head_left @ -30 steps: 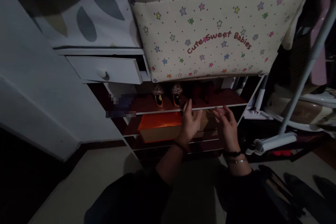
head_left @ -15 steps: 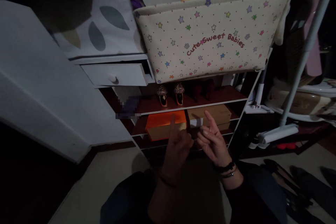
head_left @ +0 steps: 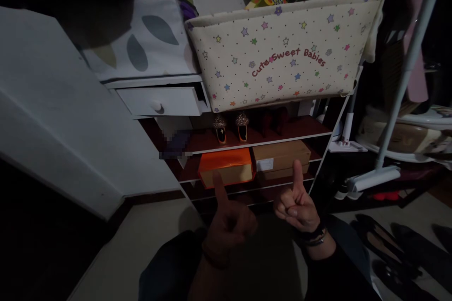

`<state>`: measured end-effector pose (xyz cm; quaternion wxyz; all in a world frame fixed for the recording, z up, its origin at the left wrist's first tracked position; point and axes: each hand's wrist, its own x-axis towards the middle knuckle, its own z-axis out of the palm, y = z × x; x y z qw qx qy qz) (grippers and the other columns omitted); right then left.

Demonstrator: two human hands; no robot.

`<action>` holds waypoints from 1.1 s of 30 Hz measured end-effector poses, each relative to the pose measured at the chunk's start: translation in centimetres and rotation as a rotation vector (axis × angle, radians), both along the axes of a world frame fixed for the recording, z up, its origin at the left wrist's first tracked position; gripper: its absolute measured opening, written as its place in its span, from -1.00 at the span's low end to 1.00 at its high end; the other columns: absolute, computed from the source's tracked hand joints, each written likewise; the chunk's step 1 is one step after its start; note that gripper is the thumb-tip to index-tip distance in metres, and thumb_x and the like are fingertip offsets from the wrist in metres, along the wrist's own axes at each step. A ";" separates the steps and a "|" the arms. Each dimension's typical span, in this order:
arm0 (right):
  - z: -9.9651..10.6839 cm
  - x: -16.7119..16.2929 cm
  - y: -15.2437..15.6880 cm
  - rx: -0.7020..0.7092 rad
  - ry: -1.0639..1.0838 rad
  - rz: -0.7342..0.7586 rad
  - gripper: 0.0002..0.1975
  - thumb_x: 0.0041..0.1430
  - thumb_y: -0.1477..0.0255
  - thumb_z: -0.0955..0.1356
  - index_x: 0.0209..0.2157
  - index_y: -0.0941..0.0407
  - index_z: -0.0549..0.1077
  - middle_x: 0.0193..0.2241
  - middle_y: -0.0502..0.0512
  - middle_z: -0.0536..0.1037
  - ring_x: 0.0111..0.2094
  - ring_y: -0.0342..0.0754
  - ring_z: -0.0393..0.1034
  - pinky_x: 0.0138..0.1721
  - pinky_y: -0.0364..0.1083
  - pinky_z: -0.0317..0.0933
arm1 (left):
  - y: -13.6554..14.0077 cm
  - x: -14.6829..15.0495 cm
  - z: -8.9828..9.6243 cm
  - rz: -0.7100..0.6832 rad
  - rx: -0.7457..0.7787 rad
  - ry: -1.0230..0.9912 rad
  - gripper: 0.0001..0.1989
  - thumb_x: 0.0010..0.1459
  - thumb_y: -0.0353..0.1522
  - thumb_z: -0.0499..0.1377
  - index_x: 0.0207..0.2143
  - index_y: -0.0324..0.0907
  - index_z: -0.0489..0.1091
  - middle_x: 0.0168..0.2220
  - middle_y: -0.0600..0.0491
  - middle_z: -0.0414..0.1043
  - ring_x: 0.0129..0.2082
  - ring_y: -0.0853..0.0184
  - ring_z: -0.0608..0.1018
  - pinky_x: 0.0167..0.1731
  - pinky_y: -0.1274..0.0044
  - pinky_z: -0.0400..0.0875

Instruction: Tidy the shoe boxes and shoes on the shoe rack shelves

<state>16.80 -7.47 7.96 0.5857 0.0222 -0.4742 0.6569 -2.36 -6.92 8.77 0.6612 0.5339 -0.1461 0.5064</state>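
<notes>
My left hand (head_left: 229, 223) hangs in dim light in front of the shoe rack (head_left: 212, 149), its index finger stretched forward and the others loosely bent. It holds nothing, and the fingertip overlaps an orange box (head_left: 226, 156) on the rack from this angle. To the right, my right hand (head_left: 298, 209) wears a dark band and a bracelet at the wrist. Its index finger points up toward a brown cardboard box (head_left: 282, 151) with a white label, while the remaining fingers curl in around nothing. The two hands are apart, and neither visibly touches a box.
Glittery shoes (head_left: 242, 122) and dark red shoes stand on the upper shelf. Above hangs a star-patterned fabric basket (head_left: 275, 56), beside a white drawer (head_left: 160, 102) slightly pulled out. A pale mop or squeegee (head_left: 376, 178) leans at right. Black shoes (head_left: 384, 244) lie on the floor.
Both hands have moved apart and down, left hand leftward, right hand rightward. The right index finger has swung from slanting left to nearly upright, uncovering the brown box's label. The view has shifted slightly.
</notes>
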 end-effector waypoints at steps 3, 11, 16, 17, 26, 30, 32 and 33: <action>0.2 0.1 -0.1 -0.023 -0.027 -0.012 -0.09 0.18 0.41 0.56 0.34 -0.67 0.19 -0.63 -0.28 -0.08 -0.64 -0.23 -0.30 -0.57 -0.22 -0.08 | -0.3 -0.1 0.1 0.002 -0.018 0.014 0.10 0.25 -0.44 0.35 0.45 0.70 -0.22 -0.61 0.35 -0.02 -0.69 0.52 -0.03 -0.59 0.70 0.11; 0.9 2.0 1.2 -0.045 -0.308 -0.480 -0.76 0.29 0.11 0.50 -0.20 -0.04 0.71 -0.66 -0.12 0.19 -0.59 -0.15 0.00 -0.50 -0.10 -0.02 | 1.3 -1.3 -1.6 0.422 -0.290 0.336 -0.52 0.23 -0.05 0.37 -0.58 -0.14 0.38 -0.62 0.19 0.00 -0.58 0.43 0.10 -0.49 0.50 0.04; 1.0 4.7 4.2 0.111 -0.752 -1.051 -0.38 0.39 0.06 0.41 -0.67 0.08 0.30 -0.65 -0.05 0.20 -0.55 -0.13 0.06 -0.45 -0.06 -0.07 | 5.6 -2.4 -4.9 0.695 -0.200 1.053 -0.21 0.15 0.33 0.17 -0.65 -0.13 0.04 -0.60 0.17 -0.05 -0.52 0.43 0.05 -0.44 0.47 -0.09; 1.3 5.2 4.9 0.158 -0.777 -1.114 -0.37 0.40 0.07 0.40 -0.67 0.07 0.22 -0.64 -0.07 0.14 -0.56 -0.14 0.03 -0.45 -0.06 -0.08 | 6.4 -2.3 -5.6 0.695 -0.168 1.114 -0.20 0.12 0.36 0.15 -0.64 -0.12 0.02 -0.59 0.18 -0.08 -0.50 0.42 0.04 -0.43 0.46 -0.09; 5.2 6.6 12.4 0.647 -1.107 -1.458 -0.71 0.51 0.34 0.24 0.04 0.03 0.57 -0.08 0.23 0.61 -0.01 0.17 0.48 0.04 0.15 0.33 | 9.4 -0.9 -9.6 0.773 -0.130 1.189 -0.39 0.13 0.14 0.23 -0.60 -0.12 0.14 -0.55 0.14 0.10 -0.44 0.35 0.21 -0.35 0.47 0.12; 7.5 5.7 17.2 0.913 -1.481 -1.336 -0.46 0.49 0.36 0.25 0.43 -0.09 0.32 0.44 0.15 0.33 0.45 0.31 0.11 0.46 0.42 -0.09 | 8.8 -1.2 -8.2 0.793 -0.029 1.064 -0.52 0.19 -0.01 0.24 -0.59 -0.13 0.23 -0.56 0.12 0.19 -0.47 0.34 0.28 -0.35 0.47 0.19; 8.1 6.1 19.1 0.927 -1.587 -1.286 -0.45 0.48 0.26 0.29 0.44 -0.17 0.31 0.47 0.07 0.29 0.44 0.37 0.08 0.46 0.49 -0.17 | 8.5 -2.1 -7.4 0.851 0.034 0.984 -0.51 0.20 -0.05 0.25 -0.62 -0.13 0.21 -0.59 0.12 0.19 -0.52 0.36 0.27 -0.40 0.47 0.17; 8.2 6.7 19.7 0.884 -1.607 -1.307 -0.45 0.47 0.22 0.30 0.43 -0.18 0.32 0.48 0.07 0.29 0.42 0.39 0.10 0.45 0.51 -0.16 | 8.4 -2.8 -7.0 0.919 0.049 0.932 -0.51 0.20 -0.07 0.27 -0.63 -0.13 0.22 -0.59 0.11 0.20 -0.53 0.35 0.28 -0.42 0.47 0.17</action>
